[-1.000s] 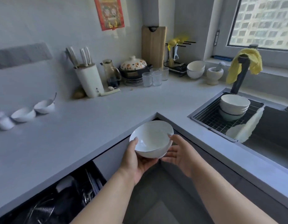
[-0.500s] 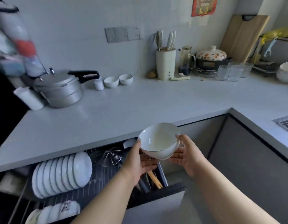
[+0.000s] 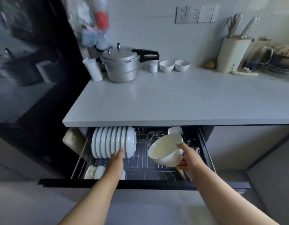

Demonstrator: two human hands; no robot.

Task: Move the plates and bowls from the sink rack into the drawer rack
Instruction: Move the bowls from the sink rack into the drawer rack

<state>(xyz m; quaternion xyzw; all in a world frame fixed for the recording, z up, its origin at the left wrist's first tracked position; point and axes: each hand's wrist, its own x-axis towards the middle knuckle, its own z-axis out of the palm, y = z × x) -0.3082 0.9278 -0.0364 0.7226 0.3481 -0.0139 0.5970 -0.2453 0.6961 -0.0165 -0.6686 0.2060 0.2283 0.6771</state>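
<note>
The wire drawer rack (image 3: 141, 166) is pulled out under the counter. A row of several white bowls (image 3: 113, 142) stands on edge in its left half. My right hand (image 3: 186, 157) grips a white bowl (image 3: 165, 149), tilted with its mouth facing left, above the rack's right half. My left hand (image 3: 116, 162) reaches into the drawer, its fingertips touching the lower edge of the rightmost bowl in the row. Small patterned dishes (image 3: 94, 172) stand at the rack's front left. The sink rack is out of view.
The black drawer front (image 3: 140, 184) runs across below my arms. A wire strainer (image 3: 152, 137) and a small white cup (image 3: 174, 130) lie at the rack's back. On the counter stand a pressure cooker (image 3: 122, 64), two small bowls (image 3: 173, 65) and a knife block (image 3: 229, 54).
My view swung left from the sink to the open drawer. The bowl came down from both hands over the counter edge into the drawer; my left hand let go and moved to the bowl row.
</note>
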